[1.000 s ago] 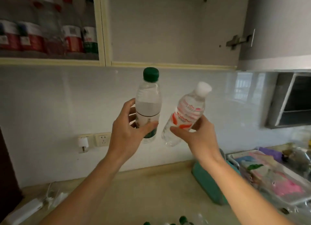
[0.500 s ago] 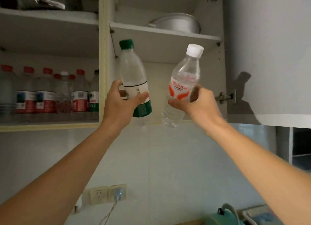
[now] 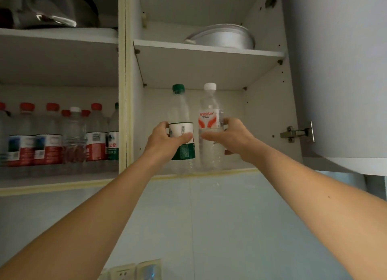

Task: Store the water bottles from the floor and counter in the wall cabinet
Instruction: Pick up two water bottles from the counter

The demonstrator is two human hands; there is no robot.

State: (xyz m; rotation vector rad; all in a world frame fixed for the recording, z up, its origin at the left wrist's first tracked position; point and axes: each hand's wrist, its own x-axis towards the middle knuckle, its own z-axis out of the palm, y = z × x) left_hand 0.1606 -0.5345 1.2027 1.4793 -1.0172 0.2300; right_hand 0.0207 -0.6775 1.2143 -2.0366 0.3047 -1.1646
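Step in hand: placing two bottles on the lower shelf point(image 3: 209, 171) of the right cabinet bay.

1. My left hand point(image 3: 165, 141) grips the green-cap bottle point(image 3: 182, 116) around its label, fingers and thumb curled round it.
2. My right hand point(image 3: 228, 136) grips the white-cap bottle point(image 3: 209, 116) just right of it, thumb across the front. Both bottles stand upright, side by side, nearly touching. I cannot tell whether their bases rest on the shelf.

Next move, in my judgement: seat both bases flat, push them toward the back wall, then release each hand without tipping its neighbour.

Surroundings: left of my left hand, a row of stored bottles point(image 3: 62, 137) fills the adjoining bay. Above my hands, the upper shelf point(image 3: 207, 49) carries a metal basin point(image 3: 226, 36). Right of my right hand, the door point(image 3: 335, 70) stands open on its hinge point(image 3: 295, 133). Below my arms, wall sockets point(image 3: 129, 271) show.
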